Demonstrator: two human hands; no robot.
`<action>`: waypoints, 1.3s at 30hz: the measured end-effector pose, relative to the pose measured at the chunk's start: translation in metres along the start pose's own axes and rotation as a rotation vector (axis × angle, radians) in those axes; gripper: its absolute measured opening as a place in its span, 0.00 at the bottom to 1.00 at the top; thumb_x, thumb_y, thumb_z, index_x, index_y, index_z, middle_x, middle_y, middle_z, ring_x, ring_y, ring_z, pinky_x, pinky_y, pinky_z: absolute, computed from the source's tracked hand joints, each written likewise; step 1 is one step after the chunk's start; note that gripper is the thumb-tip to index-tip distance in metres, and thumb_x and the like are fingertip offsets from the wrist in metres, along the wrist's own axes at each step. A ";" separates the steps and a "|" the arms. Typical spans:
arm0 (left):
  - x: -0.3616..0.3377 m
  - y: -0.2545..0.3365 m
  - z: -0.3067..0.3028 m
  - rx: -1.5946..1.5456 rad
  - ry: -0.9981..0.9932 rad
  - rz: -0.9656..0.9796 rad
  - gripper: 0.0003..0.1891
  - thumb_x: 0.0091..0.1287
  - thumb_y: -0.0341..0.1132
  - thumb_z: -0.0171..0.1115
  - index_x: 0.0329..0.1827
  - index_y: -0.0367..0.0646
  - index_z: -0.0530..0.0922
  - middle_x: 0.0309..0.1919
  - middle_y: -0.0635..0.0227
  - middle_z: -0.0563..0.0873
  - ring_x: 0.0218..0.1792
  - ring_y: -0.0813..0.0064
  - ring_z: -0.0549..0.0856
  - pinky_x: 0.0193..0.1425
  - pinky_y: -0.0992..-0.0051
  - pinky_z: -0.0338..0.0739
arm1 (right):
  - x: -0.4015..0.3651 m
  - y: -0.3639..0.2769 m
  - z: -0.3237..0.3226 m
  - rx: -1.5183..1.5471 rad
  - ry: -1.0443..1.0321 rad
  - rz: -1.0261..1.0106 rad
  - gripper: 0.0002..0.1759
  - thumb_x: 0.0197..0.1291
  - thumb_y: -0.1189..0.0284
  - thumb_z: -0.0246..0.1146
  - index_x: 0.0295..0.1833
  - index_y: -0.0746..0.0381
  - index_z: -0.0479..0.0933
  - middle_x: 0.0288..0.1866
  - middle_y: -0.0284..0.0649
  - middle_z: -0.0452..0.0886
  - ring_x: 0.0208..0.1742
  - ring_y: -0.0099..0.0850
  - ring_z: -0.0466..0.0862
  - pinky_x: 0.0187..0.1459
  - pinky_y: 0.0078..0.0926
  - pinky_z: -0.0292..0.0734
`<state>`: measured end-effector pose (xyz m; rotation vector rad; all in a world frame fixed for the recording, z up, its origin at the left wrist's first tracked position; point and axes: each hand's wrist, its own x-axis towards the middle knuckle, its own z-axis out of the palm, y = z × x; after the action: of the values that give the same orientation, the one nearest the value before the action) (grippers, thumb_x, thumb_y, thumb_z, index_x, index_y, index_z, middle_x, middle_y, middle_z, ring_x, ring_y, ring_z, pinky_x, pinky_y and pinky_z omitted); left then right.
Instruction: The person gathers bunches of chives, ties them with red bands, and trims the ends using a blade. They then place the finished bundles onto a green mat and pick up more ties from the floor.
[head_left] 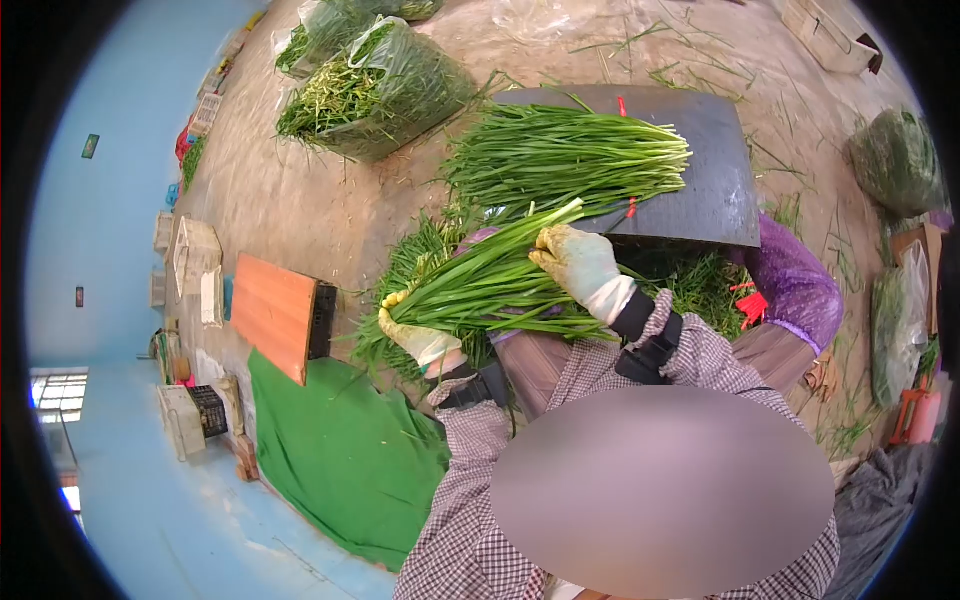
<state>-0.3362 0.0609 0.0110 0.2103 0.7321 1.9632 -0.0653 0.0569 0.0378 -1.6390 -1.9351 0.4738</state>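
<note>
Both my hands wear pale gloves with yellow-stained fingers. My left hand [424, 338] closes around the leafy end of a loose bunch of garlic chives [490, 278] held above my lap. Toward the other end, my right hand [583, 263] has its fingers curled down onto the chives, near the pale stem tips. Just beyond, a larger pile of chives [570, 155] lies on a dark grey board [715, 200], pale stems pointing right. Red ties [631, 207] show at the pile's edges. More loose greens [410, 250] lie below and left of my hands.
Plastic bags of greens [385, 100] stand on the floor at upper left, and another bag [893, 160] sits at right. An orange board [275, 315] leans on a black crate beside a green cloth [340, 450]. Red ties [750, 305] hang by my right knee.
</note>
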 end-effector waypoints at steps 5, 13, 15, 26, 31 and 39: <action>-0.005 0.004 0.014 -0.008 -0.003 0.026 0.10 0.77 0.44 0.54 0.43 0.50 0.78 0.38 0.73 0.82 0.43 0.73 0.81 0.58 0.65 0.79 | 0.010 0.004 0.040 -0.135 0.049 -0.200 0.12 0.66 0.60 0.63 0.43 0.58 0.80 0.38 0.41 0.84 0.37 0.43 0.86 0.35 0.40 0.81; 0.000 0.004 0.006 -0.048 0.078 0.012 0.10 0.76 0.44 0.54 0.43 0.51 0.78 0.38 0.74 0.83 0.42 0.73 0.82 0.58 0.65 0.79 | -0.037 -0.005 -0.094 0.942 -0.690 -0.344 0.11 0.71 0.65 0.64 0.46 0.63 0.79 0.35 0.34 0.82 0.37 0.26 0.81 0.42 0.27 0.78; -0.001 0.001 0.006 -0.045 0.063 -0.002 0.10 0.76 0.44 0.54 0.43 0.51 0.78 0.38 0.75 0.83 0.43 0.74 0.82 0.58 0.65 0.79 | -0.043 0.005 -0.085 0.924 -0.560 -0.130 0.11 0.71 0.65 0.64 0.45 0.63 0.79 0.35 0.34 0.82 0.36 0.27 0.81 0.42 0.27 0.78; 0.012 0.000 -0.018 -0.002 0.083 -0.026 0.11 0.76 0.44 0.50 0.42 0.51 0.78 0.38 0.75 0.83 0.42 0.74 0.82 0.55 0.66 0.79 | -0.041 0.055 -0.057 0.621 0.059 0.274 0.16 0.71 0.60 0.64 0.42 0.64 0.84 0.34 0.43 0.86 0.37 0.33 0.86 0.42 0.29 0.79; 0.009 -0.005 -0.019 -0.032 0.081 -0.093 0.11 0.75 0.44 0.51 0.40 0.51 0.79 0.37 0.75 0.84 0.40 0.74 0.84 0.52 0.68 0.81 | -0.055 0.036 -0.042 0.289 -0.133 0.119 0.24 0.65 0.48 0.65 0.46 0.59 0.86 0.40 0.45 0.86 0.40 0.44 0.86 0.42 0.39 0.80; 0.011 0.001 -0.012 -0.074 -0.003 -0.089 0.13 0.77 0.45 0.49 0.39 0.51 0.78 0.36 0.75 0.82 0.40 0.73 0.82 0.52 0.68 0.80 | -0.042 0.023 -0.048 0.171 -0.053 -0.098 0.14 0.66 0.57 0.64 0.42 0.57 0.83 0.43 0.41 0.84 0.44 0.42 0.85 0.44 0.39 0.80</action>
<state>-0.3482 0.0651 0.0001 0.1333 0.6545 1.9009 -0.0133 0.0161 0.0545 -1.4308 -1.9444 0.6309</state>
